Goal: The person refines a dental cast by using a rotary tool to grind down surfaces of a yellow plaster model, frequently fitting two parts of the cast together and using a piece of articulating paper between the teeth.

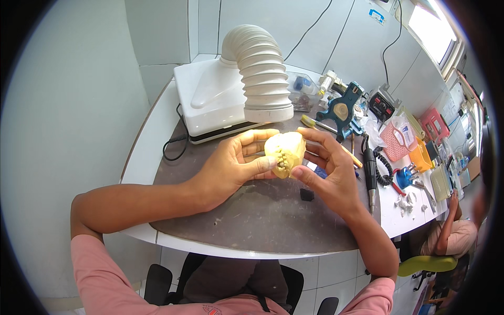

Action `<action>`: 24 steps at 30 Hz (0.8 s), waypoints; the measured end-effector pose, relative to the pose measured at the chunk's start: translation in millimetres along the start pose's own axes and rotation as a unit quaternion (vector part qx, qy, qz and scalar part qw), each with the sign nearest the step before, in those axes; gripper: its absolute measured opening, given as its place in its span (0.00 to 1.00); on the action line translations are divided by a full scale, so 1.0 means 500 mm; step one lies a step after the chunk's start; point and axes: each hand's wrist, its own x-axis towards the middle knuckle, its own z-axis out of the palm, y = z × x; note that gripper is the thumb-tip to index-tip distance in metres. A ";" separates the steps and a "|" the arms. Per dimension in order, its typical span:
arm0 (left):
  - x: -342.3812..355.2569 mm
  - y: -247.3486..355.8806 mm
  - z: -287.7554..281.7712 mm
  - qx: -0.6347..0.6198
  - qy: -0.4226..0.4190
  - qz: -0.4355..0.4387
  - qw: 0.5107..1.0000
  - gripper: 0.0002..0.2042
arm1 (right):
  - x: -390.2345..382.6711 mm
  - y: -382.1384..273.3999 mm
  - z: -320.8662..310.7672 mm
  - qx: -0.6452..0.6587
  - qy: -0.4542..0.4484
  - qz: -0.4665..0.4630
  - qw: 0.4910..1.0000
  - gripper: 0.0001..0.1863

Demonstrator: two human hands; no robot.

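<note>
A pale yellow plaster dental model [287, 149], with a row of teeth along its front, is held up over the dark grey work mat [247, 220]. My left hand [239, 160] grips its left side, thumb lying near the teeth and fingers behind. On the opposite side my right hand [328, 168] closes on the model, thumb at the lower edge and fingertips at the top. Below my right hand lies a small black block [307, 195]. A blue-and-white item [317, 169] shows partly behind that hand; its kind is hidden.
A white dust extractor [207, 97] with a ribbed hose [260, 73] stands behind my hands. To the right are a teal articulator [342, 109], a black handpiece [370, 178], a pink basket [397, 140] and plaster scraps [407, 205]. Another person [451, 231] sits at far right.
</note>
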 end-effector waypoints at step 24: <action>-0.021 0.028 0.014 0.118 0.010 0.039 0.992 0.29 | -0.002 0.011 -0.014 -0.131 -0.006 -0.206 0.970 0.42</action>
